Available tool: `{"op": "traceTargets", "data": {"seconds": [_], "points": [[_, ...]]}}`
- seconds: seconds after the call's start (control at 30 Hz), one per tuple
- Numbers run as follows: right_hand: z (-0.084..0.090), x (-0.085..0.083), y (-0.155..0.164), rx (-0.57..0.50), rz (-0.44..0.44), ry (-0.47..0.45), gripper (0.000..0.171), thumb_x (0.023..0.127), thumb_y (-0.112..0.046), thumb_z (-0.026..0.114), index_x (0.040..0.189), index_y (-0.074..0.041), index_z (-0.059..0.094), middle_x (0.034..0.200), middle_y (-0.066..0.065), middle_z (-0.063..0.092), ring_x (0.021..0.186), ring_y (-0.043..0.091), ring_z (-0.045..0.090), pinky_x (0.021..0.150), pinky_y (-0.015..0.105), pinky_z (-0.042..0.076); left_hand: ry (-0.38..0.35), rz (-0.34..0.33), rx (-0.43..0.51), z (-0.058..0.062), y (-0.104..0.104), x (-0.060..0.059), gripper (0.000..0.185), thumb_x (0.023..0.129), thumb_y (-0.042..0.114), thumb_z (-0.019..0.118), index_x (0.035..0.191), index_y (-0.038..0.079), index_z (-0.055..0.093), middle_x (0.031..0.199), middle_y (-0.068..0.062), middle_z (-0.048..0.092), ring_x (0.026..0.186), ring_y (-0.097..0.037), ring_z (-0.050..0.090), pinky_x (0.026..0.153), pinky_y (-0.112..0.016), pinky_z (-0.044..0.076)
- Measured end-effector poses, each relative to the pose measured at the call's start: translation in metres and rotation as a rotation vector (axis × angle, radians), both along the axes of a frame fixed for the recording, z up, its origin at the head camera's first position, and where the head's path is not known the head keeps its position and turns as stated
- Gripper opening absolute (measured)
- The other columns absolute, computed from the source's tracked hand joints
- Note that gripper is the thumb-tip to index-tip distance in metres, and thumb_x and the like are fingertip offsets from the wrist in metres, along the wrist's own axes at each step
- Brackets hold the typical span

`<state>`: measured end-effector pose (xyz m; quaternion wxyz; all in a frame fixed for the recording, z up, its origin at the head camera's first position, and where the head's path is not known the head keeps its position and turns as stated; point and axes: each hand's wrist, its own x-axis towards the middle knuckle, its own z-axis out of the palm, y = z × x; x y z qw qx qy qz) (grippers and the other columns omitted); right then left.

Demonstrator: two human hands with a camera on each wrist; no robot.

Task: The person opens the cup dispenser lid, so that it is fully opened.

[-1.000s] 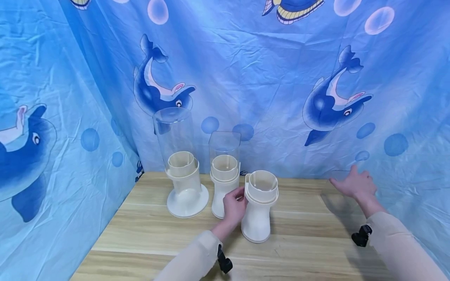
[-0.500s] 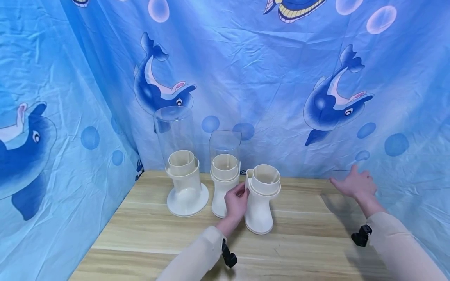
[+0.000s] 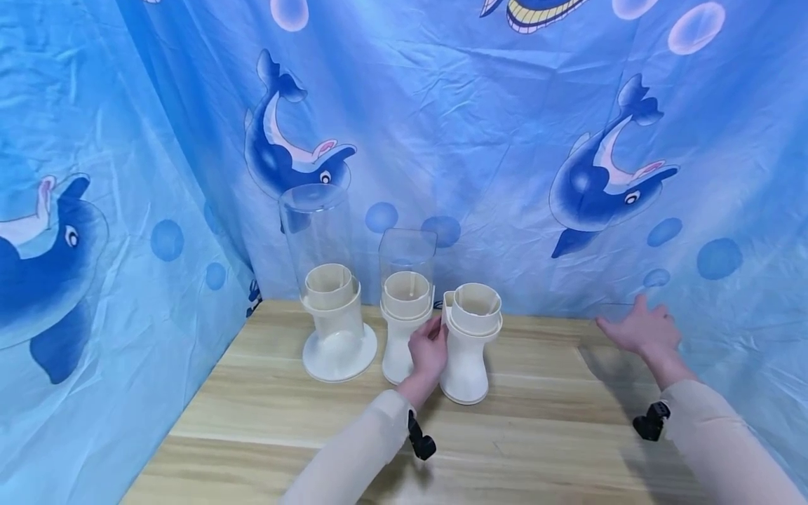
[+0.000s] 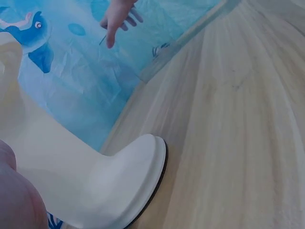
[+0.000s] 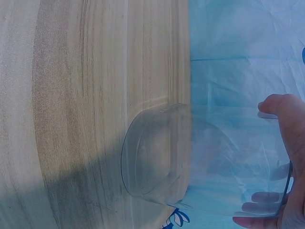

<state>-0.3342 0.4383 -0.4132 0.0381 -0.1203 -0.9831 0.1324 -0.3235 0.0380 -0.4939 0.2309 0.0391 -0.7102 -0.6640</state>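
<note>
Dolphin-print blue curtain [image 3: 480,140] backs and flanks the wooden table [image 3: 536,435].

Three cream dispenser stands in a row at the table's rear: tall stand with clear tube [image 3: 328,294], middle stand with shorter clear tube [image 3: 405,301], open-topped stand [image 3: 470,351] rightmost.

Left hand [image 3: 429,351], forearm reaching forward, fingers curled round the open-topped stand's neck.

Right hand [image 3: 640,330], arm extended to the far right rear, fingers curled on a clear plastic tube [image 5: 190,157] lying on its side against the curtain.
</note>
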Motion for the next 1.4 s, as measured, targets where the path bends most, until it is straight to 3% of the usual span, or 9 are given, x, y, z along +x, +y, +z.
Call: {"op": "traceTargets", "data": {"seconds": [0.17,0.47,0.6,0.7,0.83,1.07,1.27,1.4], "points": [[-0.003,-0.002,-0.001,-0.014,-0.004,-0.013,0.132,0.089,-0.088,0.048,0.161,0.014,0.004,0.141,0.062,0.022,0.119,0.074,0.038,0.074,0.074,0.048,-0.016,0.036,0.075,0.006,0.001,-0.005,0.022,0.094,-0.005,0.074,0.114,-0.002,0.079,0.111,-0.022,0.08,0.104,-0.039,0.078,0.091,-0.036,0.066],[-0.008,0.009,0.016,-0.03,-0.031,-0.011,0.134,0.088,-0.09,0.046,0.16,0.014,0.004,0.141,0.062,0.022,0.115,0.073,0.038,0.068,0.069,0.048,-0.058,-0.03,0.297,0.008,0.019,-0.009,0.026,0.093,-0.012,0.07,0.118,-0.005,0.076,0.116,-0.025,0.078,0.108,-0.037,0.077,0.095,-0.034,0.064],[-0.012,0.011,0.018,-0.033,-0.024,-0.003,0.135,0.087,-0.091,0.047,0.159,0.016,0.007,0.14,0.062,0.023,0.115,0.073,0.038,0.068,0.07,0.047,-0.094,-0.021,0.258,0.004,0.018,-0.01,0.028,0.094,-0.009,0.071,0.12,0.0,0.077,0.119,-0.02,0.078,0.11,-0.033,0.077,0.096,-0.032,0.064],[-0.012,0.008,0.015,-0.04,-0.019,-0.007,0.134,0.087,-0.091,0.047,0.159,0.016,0.007,0.142,0.062,0.021,0.118,0.074,0.036,0.072,0.075,0.046,-0.114,0.023,0.129,0.005,0.015,-0.01,0.028,0.096,-0.003,0.072,0.121,0.006,0.078,0.119,-0.015,0.079,0.11,-0.031,0.078,0.096,-0.033,0.064],[-0.009,0.003,0.009,-0.033,-0.014,0.005,0.132,0.089,-0.09,0.046,0.16,0.015,0.007,0.143,0.062,0.021,0.121,0.074,0.034,0.076,0.08,0.045,-0.079,0.042,0.1,0.008,0.011,-0.015,0.026,0.097,-0.001,0.071,0.121,0.004,0.078,0.119,-0.017,0.079,0.11,-0.034,0.078,0.097,-0.037,0.064],[-0.006,0.001,0.002,-0.012,-0.007,0.018,0.131,0.09,-0.087,0.046,0.158,0.018,0.007,0.139,0.062,0.023,0.115,0.073,0.038,0.069,0.072,0.046,-0.084,0.058,0.159,0.008,0.01,-0.019,0.025,0.096,-0.004,0.071,0.119,0.001,0.078,0.115,-0.019,0.08,0.105,-0.034,0.078,0.094,-0.036,0.065],[-0.005,0.0,0.0,-0.017,-0.012,0.02,0.13,0.091,-0.085,0.048,0.159,0.017,0.004,0.141,0.062,0.021,0.118,0.073,0.036,0.072,0.074,0.046,-0.076,0.067,0.238,0.009,0.013,-0.021,0.024,0.095,-0.005,0.071,0.118,-0.001,0.077,0.115,-0.021,0.079,0.104,-0.032,0.078,0.093,-0.031,0.065],[-0.005,-0.001,0.0,-0.02,-0.018,0.018,0.13,0.091,-0.085,0.048,0.16,0.016,0.004,0.142,0.062,0.021,0.119,0.074,0.036,0.073,0.074,0.046,-0.057,0.051,0.384,0.01,0.015,-0.022,0.023,0.093,-0.008,0.073,0.117,-0.007,0.076,0.113,-0.025,0.078,0.101,-0.029,0.078,0.091,-0.028,0.065]]}}
